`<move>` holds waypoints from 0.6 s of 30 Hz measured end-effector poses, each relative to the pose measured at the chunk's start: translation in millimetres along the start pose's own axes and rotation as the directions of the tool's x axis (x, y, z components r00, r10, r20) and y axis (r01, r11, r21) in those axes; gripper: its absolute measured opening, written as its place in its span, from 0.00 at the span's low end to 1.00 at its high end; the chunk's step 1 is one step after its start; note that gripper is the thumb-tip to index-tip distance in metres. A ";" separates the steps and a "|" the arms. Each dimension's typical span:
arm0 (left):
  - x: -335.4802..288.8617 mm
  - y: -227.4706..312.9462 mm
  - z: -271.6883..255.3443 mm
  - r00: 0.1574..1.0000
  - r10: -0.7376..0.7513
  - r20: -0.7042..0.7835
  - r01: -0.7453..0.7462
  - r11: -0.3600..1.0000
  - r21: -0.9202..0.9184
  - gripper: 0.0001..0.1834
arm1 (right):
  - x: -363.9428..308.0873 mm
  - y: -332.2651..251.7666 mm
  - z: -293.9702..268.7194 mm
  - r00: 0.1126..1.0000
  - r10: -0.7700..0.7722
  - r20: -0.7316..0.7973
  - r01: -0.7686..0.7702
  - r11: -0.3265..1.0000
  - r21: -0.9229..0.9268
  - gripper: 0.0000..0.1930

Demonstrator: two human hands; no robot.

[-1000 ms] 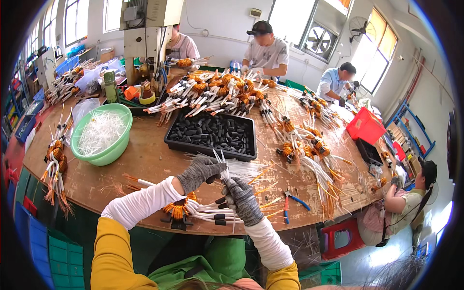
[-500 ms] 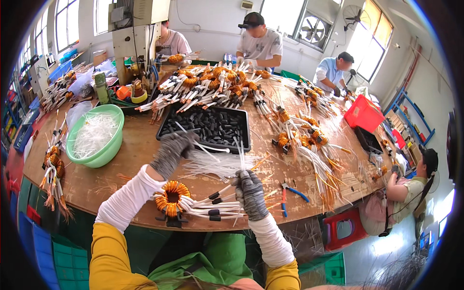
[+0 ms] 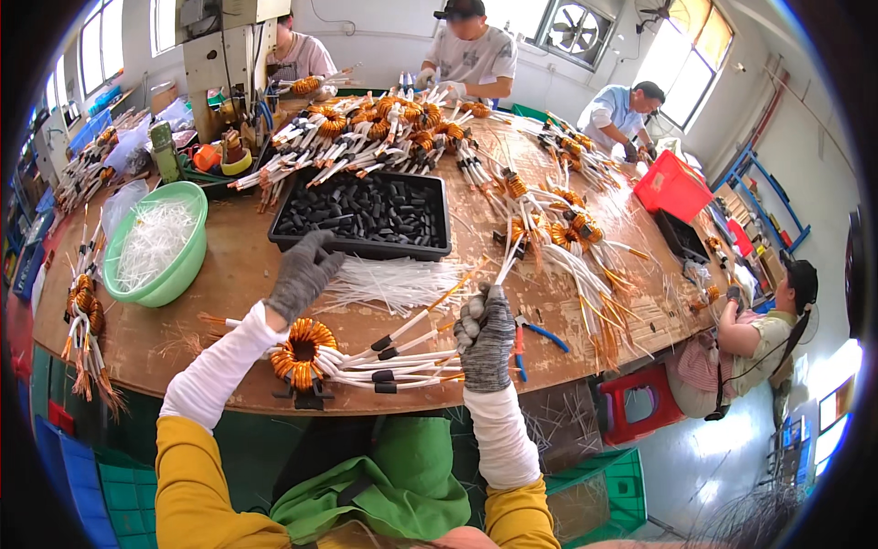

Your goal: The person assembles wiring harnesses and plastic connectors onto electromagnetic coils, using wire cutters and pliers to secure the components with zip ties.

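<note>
Left hand [image 3: 305,277] has emptied; right hand [image 3: 487,339] grips white tubes [image 3: 505,269].

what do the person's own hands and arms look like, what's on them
The left hand and right hand both wear grey knitted gloves, the right one visibly streaked with darker grey. White, wrinkled sleeve covers wrap the forearms above the gloves, and mustard-yellow sleeves show beyond them.
</note>
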State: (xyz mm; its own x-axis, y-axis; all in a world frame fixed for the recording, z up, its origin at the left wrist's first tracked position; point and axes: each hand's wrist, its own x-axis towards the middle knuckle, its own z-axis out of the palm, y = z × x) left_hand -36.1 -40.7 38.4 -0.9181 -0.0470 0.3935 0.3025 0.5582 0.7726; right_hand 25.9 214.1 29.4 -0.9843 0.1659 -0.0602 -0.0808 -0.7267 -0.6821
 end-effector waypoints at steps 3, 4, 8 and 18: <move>-35.7 31.6 6.8 0.912 0.137 0.387 -0.078 0.983 -0.164 0.15 | -5.9 2.0 11.7 0.990 -0.107 0.086 0.094 0.985 0.143 0.14; -48.6 52.5 7.1 0.814 0.124 0.568 -0.012 0.981 -0.196 0.15 | -9.2 3.7 16.0 0.991 -0.097 0.091 0.083 0.986 0.141 0.14; -86.5 89.5 14.1 0.484 -0.074 0.872 0.438 0.883 -0.169 0.15 | -21.6 9.7 33.5 0.975 -0.109 0.196 0.065 0.974 0.218 0.14; -107.5 54.7 -34.7 0.276 -0.076 0.958 0.733 0.661 -0.158 0.16 | -24.0 -61.0 -31.7 0.963 -0.251 0.098 0.252 0.968 0.006 0.11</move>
State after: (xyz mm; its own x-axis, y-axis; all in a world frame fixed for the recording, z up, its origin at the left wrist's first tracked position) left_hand 88.1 -33.8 55.7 -0.5213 0.7383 -0.4279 -0.4329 0.2033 0.8782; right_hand 59.4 275.6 49.3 -0.9428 0.2775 0.1847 -0.3273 -0.6653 -0.6710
